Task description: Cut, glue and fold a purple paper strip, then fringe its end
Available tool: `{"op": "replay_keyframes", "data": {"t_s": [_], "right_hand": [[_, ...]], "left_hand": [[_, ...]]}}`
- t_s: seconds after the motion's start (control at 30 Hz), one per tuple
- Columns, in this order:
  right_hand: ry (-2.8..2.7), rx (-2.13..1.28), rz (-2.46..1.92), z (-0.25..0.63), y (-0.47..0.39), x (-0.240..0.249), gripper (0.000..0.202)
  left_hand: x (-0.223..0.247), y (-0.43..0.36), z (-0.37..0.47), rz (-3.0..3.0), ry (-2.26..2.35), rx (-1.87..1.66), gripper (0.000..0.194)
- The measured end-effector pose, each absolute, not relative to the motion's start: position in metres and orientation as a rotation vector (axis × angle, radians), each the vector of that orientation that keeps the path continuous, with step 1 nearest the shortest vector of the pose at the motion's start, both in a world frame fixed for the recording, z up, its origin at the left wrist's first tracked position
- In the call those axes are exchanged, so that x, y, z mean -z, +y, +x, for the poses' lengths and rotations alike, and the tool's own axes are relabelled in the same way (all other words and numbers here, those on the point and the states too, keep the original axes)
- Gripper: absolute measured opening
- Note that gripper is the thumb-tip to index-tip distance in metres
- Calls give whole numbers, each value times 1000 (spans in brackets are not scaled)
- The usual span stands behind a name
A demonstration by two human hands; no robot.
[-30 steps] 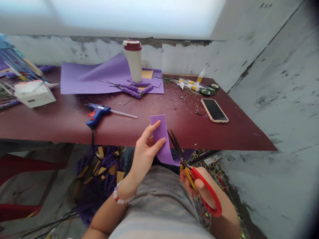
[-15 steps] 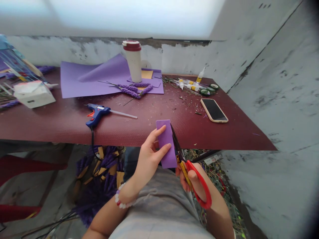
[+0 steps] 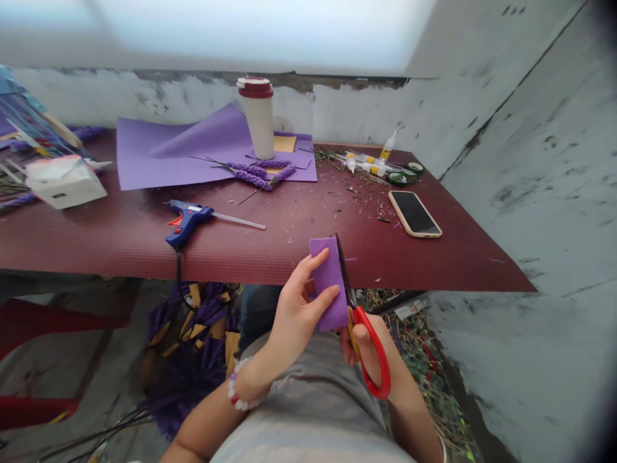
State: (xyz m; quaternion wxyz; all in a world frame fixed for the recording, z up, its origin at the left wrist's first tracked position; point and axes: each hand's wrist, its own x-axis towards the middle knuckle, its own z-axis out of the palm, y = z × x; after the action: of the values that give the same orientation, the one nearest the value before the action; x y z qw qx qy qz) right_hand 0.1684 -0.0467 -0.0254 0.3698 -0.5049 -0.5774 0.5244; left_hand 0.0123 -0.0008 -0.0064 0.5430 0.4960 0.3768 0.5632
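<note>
My left hand (image 3: 303, 296) pinches a purple sheet piece (image 3: 329, 273) between thumb and fingers, above the table's front edge. In my right hand (image 3: 369, 344) are red-handled scissors (image 3: 380, 360), with fingers through the handles. Their dark blades lie along the right edge of the purple piece and look nearly closed. A thin purple strip (image 3: 351, 259) shows just right of the blades. Something yellow is partly visible at the right fingers, beside the scissors.
On the maroon table (image 3: 289, 257) are a blue glue gun (image 3: 187, 222), a lidded cup (image 3: 259, 122) on purple sheets (image 3: 183, 151), a phone (image 3: 415, 214), and small bottles (image 3: 373, 168). Purple bundles (image 3: 193, 334) lie below at left.
Both hands have shifted slightly, the left to the right and the right to the left. The scissor blades have closed along the purple piece's edge, and a thin strip now shows beside them.
</note>
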Motion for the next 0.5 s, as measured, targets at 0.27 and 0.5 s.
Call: {"op": "replay_keyframes", "data": {"t_s": [0.27, 0.5], "right_hand": [[-1494, -1252, -1341, 156, -47, 22, 79], [-1474, -1254, -1396, 150, -46, 16, 82]], "left_hand": [[7, -1, 14, 1174, 915, -1347, 53], [5, -1, 12, 1170, 910, -1338, 54]]}}
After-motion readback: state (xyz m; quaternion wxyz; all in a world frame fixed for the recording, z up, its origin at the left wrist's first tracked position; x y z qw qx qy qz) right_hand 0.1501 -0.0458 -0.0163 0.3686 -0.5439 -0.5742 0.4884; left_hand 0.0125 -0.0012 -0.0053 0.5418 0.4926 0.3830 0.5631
